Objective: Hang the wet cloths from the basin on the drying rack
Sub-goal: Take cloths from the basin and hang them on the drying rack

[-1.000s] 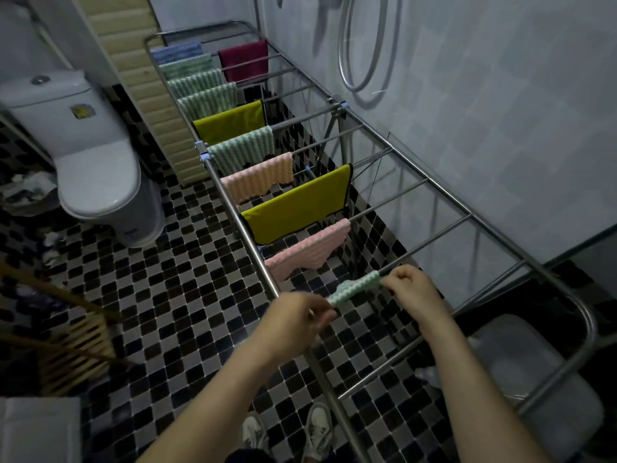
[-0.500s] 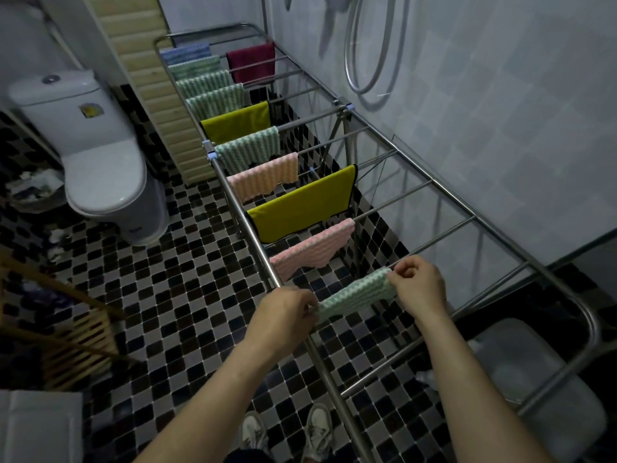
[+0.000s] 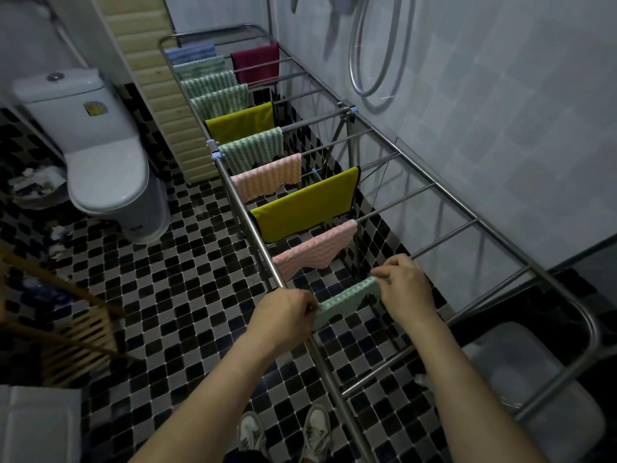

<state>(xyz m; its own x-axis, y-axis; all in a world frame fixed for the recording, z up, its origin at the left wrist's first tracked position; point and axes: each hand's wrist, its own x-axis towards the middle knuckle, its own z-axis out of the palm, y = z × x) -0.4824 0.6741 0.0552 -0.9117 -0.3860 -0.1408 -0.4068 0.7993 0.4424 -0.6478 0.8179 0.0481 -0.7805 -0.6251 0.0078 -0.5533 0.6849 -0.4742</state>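
Note:
A long steel drying rack [image 3: 444, 198] runs from the near right to the far wall. Several cloths hang over its left half, among them a pink one [image 3: 314, 250] and a yellow one [image 3: 307, 205]. A pale green wavy cloth [image 3: 344, 302] is draped over a near rod. My left hand [image 3: 283, 314] pinches its left end beside the rack's side rail. Its right end is pinched by my right hand [image 3: 404, 289]. A grey basin [image 3: 534, 396] sits on the floor under the rack's near right corner; its contents are hidden.
A white toilet [image 3: 100, 155] stands at the left on the checkered tile floor. A wooden slatted stand [image 3: 66, 342] is at the near left. A shower hose [image 3: 367, 61] hangs on the tiled right wall. My shoes [image 3: 283, 432] are next to the rack.
The green cloth was a bunched strip held between my hands. It has been spread out and now hangs down flat over the rod.

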